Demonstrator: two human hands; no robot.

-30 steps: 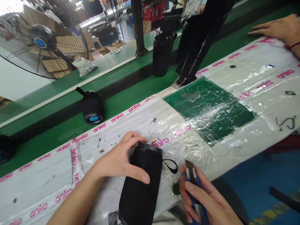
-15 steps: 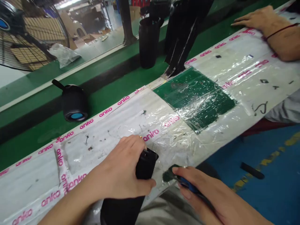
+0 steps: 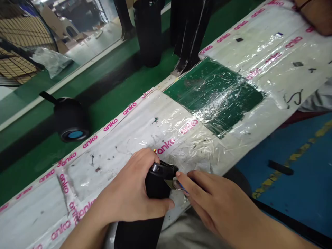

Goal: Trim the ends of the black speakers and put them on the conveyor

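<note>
A long black speaker (image 3: 140, 233) with a fabric-like body is gripped in my left hand (image 3: 129, 192), its rimmed end pointing away from me. My right hand (image 3: 215, 199) is closed around a tool with a blue handle and a flat metal blade, apparently a utility knife (image 3: 177, 185). The blade meets the speaker just below its black end ring (image 3: 163, 169). My right fingertips are close to that ring; most of the knife handle is hidden by the hand.
The bench (image 3: 124, 138) has a white, taped covering with a green patch (image 3: 215, 97). Beyond it, a smaller black speaker (image 3: 71, 119) and a tall black cylinder (image 3: 147, 34) stand on a green surface. Another person's arm (image 3: 317, 14) rests at upper right. A dark strip (image 3: 280, 167) lies on the blue floor.
My right hand has moved up and left, bringing the blade from beside the speaker to its end ring. My left hand keeps its hold, and the speaker's end has turned slightly. The view has shifted.
</note>
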